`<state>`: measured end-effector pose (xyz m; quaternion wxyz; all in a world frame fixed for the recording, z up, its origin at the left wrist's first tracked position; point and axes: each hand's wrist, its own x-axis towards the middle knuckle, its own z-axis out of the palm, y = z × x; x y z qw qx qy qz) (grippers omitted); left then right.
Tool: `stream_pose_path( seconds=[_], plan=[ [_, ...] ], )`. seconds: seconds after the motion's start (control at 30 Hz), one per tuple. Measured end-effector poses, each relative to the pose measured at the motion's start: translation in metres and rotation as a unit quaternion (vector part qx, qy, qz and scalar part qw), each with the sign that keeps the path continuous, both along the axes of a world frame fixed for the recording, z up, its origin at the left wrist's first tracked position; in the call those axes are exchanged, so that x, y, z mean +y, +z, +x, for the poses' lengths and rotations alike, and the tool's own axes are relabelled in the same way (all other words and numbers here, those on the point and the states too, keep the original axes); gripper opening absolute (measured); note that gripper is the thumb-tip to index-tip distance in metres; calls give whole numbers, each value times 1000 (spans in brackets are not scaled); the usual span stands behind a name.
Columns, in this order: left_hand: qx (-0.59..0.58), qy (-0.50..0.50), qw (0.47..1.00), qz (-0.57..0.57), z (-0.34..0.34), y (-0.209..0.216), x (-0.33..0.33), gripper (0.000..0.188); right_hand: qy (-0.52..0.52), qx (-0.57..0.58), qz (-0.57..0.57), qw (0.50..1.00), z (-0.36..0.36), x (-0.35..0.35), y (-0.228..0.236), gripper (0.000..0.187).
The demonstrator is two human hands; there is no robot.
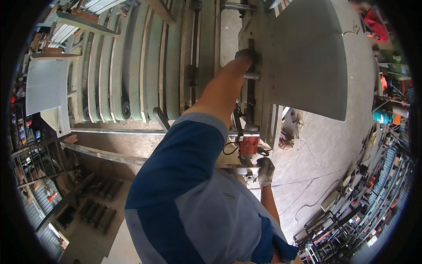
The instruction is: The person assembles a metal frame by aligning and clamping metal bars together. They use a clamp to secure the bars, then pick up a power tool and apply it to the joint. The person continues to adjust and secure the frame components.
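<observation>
My left arm stretches far forward across a large pale green machine frame (pixel 151 66). At its end my left hand (pixel 245 56), in a dark glove, is curled beside a dark upright bar (pixel 251 94); what lies in its fingers is hidden. Much closer to my body, my right hand (pixel 265 172) wears a pale, dirty work glove. It is closed at the end of a flat metal bar (pixel 239 169) that runs across in front of my chest. Just ahead of that bar sits a red motor-like unit (pixel 249 144) with a black cable loop (pixel 229 148).
A large grey sheet-metal panel (pixel 307 57) juts out at the right. A long metal rail (pixel 118 131) crosses the frame's near end. Racks and cluttered tools (pixel 365 193) line the right side. Dark cylinders (pixel 99 215) lie at lower left, and a cable (pixel 303 207) trails over the concrete floor.
</observation>
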<state>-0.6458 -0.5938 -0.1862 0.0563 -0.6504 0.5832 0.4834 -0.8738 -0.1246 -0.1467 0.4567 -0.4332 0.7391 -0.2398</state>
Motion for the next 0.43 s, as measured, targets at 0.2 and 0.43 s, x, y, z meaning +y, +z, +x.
stream_pose_path(
  seconds=[0.2,0.43],
  plan=[
    [72,127,989,10,0,13,14,39,25,23,-51,998,-5,0,-14,17],
    [140,135,981,1,1,-48,30,40,15,-7,-35,999,-13,0,-21,20]
  ],
)
